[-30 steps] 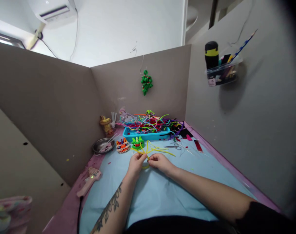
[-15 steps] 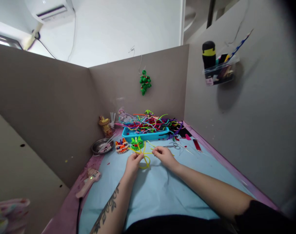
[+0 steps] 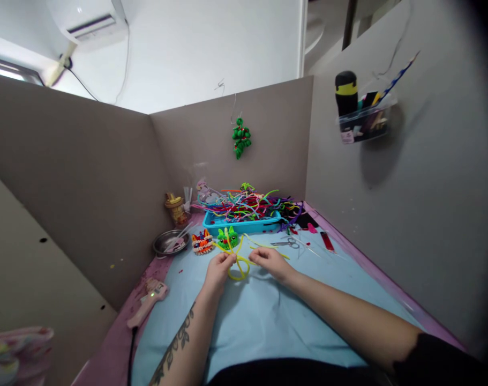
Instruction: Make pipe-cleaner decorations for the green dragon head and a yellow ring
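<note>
Several yellow pipe cleaners (image 3: 239,277) cross and loop together between my two hands, above the blue cloth. My left hand (image 3: 219,269) pinches them near the crossing point, with a round loop hanging below the fingers. My right hand (image 3: 271,262) is closed in a pinch on a yellow strand stretching across from the left hand. Just beyond the strands sit a green animal-face figure (image 3: 227,238) and an orange-and-white one (image 3: 202,242). Loose yellow pipe cleaners (image 3: 263,242) lie past my right hand, close to the scissors (image 3: 287,243).
A blue tray (image 3: 244,227) heaped with coloured pipe cleaners stands at the back. To the left are a metal bowl (image 3: 159,244), a gold-lidded jar (image 3: 175,208) and a pink glue gun (image 3: 149,304). Grey partitions enclose the table; a clear bin (image 3: 364,124) hangs on the right one.
The yellow loop has shifted and turned more open below my left fingers. My right hand has dipped slightly, still pinching the strand. The view has tilted a little.
</note>
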A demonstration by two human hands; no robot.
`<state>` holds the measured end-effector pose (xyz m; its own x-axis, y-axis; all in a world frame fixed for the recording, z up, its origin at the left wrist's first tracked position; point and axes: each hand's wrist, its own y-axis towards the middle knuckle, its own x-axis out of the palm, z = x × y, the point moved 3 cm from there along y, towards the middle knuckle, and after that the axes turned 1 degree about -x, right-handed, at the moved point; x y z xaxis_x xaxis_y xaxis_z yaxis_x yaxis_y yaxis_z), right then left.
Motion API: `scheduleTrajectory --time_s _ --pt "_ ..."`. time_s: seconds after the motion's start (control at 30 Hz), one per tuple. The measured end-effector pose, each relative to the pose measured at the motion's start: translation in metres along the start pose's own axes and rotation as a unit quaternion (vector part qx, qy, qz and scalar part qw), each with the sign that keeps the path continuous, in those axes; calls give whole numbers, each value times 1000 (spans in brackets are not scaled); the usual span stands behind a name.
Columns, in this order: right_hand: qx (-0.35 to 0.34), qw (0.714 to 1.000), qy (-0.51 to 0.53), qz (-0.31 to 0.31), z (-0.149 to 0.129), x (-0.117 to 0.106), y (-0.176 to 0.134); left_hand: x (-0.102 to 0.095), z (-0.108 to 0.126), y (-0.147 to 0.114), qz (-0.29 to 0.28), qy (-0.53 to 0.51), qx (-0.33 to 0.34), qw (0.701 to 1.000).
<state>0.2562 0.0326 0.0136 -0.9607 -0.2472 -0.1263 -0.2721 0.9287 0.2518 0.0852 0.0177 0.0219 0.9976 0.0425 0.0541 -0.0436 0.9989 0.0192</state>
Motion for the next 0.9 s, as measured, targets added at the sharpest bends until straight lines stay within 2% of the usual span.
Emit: scheduleTrajectory --time_s 0.1,0.23,0.37,0.43,0.57,0.67,0.73,0.8,0.9 --pt "11 999 46 14 -2 -7 5 3 0 -3 -48 41 -4 998" --pt "0 998 56 31 -4 -8 8 11 -4 -6 -108 63 -18 992" --pt "-7 995 79 66 -4 -7 6 14 -9 -5 -139 73 -6 988" --pt "16 989 122 84 -1 -6 4 14 -10 -5 -147 80 4 986" --pt "100 958 244 112 9 -1 2 15 -9 -6 -149 79 4 986" --pt "130 940 293 119 15 1 2 16 -7 -7 -157 69 -1 985" --pt "128 943 285 111 16 1 3 16 -7 -7 -149 65 -1 987" --pt "120 954 256 95 15 -1 4 14 -7 -6 -118 68 -4 991" --pt "114 973 196 36 9 -1 5 10 -7 -3 -70 72 -6 995"
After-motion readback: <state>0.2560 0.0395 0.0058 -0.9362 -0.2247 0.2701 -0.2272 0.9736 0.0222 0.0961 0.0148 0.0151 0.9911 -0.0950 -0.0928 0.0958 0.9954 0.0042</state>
